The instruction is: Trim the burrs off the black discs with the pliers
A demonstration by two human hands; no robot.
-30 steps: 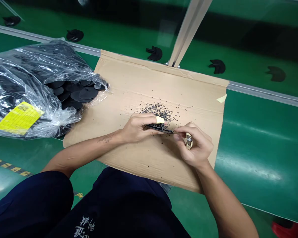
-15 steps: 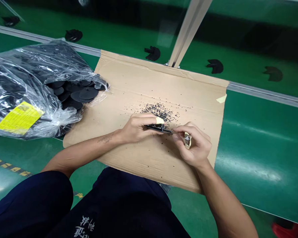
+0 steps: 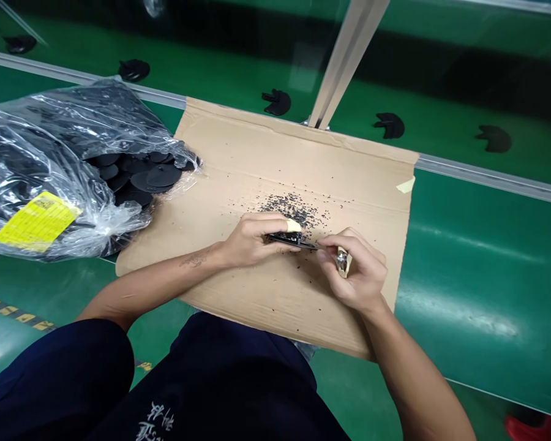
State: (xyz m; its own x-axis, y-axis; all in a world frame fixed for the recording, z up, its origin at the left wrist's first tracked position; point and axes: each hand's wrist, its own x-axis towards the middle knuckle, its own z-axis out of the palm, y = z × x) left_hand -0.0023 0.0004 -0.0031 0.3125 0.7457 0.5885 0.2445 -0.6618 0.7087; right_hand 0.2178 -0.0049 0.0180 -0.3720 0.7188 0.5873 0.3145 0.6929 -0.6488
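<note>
My left hand (image 3: pixel 261 237) is closed on a thin black part (image 3: pixel 282 239), held nearly edge-on above the cardboard sheet (image 3: pixel 239 159). Pale yellow tape wraps one of its fingertips. My right hand (image 3: pixel 356 266) is closed around a tool with a metal end (image 3: pixel 342 260) showing between the fingers; its thin tip meets the right end of the black part. Just behind my left fingertips, many tiny black bits (image 3: pixel 290 205) lie scattered on the cardboard.
At the left lies a clear plastic bag (image 3: pixel 41 147) with black discs (image 3: pixel 163 175) at its opening and a yellow label (image 3: pixel 37 220). Behind a metal rail (image 3: pixel 496 177), several notched black parts (image 3: pixel 389 125) sit on a green surface. A slanted post (image 3: pixel 346 64) stands at the back.
The black parts behind the rail have shifted slightly left in view. My right hand appears slightly further left; both hands keep their grips.
</note>
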